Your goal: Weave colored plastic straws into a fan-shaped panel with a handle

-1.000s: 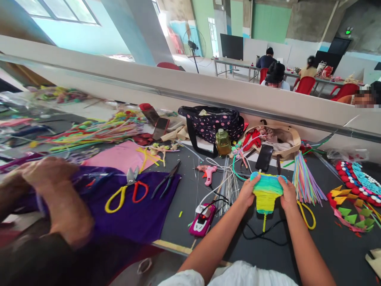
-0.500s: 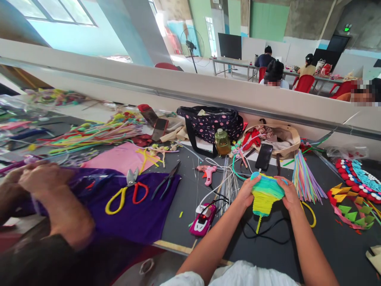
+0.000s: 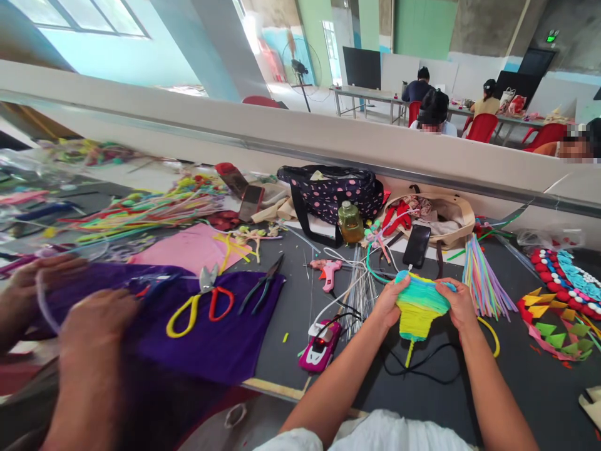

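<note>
Between my two hands is a craft piece of blue-green and yellow pipe cleaners (image 3: 419, 307), wide at the top, narrower below, with a yellow stem hanging down. My left hand (image 3: 390, 304) pinches its upper left corner. At the upper right corner my right hand (image 3: 457, 302) grips it, fingers closed on the edge. The piece is held above the dark table (image 3: 357, 401). Just behind it lies a black phone (image 3: 416, 245). A bundle of pastel pipe cleaners (image 3: 486, 282) is to the right of my right hand.
Left of my arms are a pink glue gun (image 3: 330, 274), a magenta toy-car-shaped device (image 3: 320, 347) and a purple cloth (image 3: 201, 363) with scissors (image 3: 206, 297) and pliers (image 3: 263, 282). A co-worker's hands (image 3: 96, 319) move at the far left. A bottle (image 3: 350, 223) stands by a dotted bag (image 3: 333, 194).
The co-worker's hands have drawn apart, one moving right over the purple cloth. My hands and the pipe-cleaner piece have hardly moved.
</note>
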`<state>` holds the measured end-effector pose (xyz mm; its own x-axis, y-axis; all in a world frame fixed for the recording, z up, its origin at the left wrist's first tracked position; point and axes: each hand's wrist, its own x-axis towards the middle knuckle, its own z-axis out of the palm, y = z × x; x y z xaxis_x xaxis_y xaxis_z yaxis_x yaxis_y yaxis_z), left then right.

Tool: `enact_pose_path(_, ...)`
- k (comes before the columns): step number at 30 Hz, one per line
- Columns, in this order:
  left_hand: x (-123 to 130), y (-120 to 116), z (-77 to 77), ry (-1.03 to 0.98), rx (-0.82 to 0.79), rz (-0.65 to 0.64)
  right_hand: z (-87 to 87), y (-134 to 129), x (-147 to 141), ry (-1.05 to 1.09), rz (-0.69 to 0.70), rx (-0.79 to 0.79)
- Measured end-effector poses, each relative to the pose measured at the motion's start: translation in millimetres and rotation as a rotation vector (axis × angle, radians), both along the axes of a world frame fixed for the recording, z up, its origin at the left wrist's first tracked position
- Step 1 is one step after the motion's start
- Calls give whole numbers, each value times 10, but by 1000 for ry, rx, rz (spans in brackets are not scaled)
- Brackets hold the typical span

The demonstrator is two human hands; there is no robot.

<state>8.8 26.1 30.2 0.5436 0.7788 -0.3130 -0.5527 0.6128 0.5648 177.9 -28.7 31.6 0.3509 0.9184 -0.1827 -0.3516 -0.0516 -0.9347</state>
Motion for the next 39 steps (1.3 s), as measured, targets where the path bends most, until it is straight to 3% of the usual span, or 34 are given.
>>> enact_pose_path(8,1,-22,51,23,22,9,130,-40,70,-32,120,-33)
enact_pose_path(23,-25,-63,122,71,59,1,307,23,196,-480,317,1)
enact_pose_path(31,-14,-100,145,67,71,-34,432,24,167,-676,395,95)
enact_pose_path(35,8,-83,140,59,37,-43,404,25,147,-653,395,123)
enact_pose_path(39,19,-71,127,60,67,-34,347,83,184,-459,384,-1)
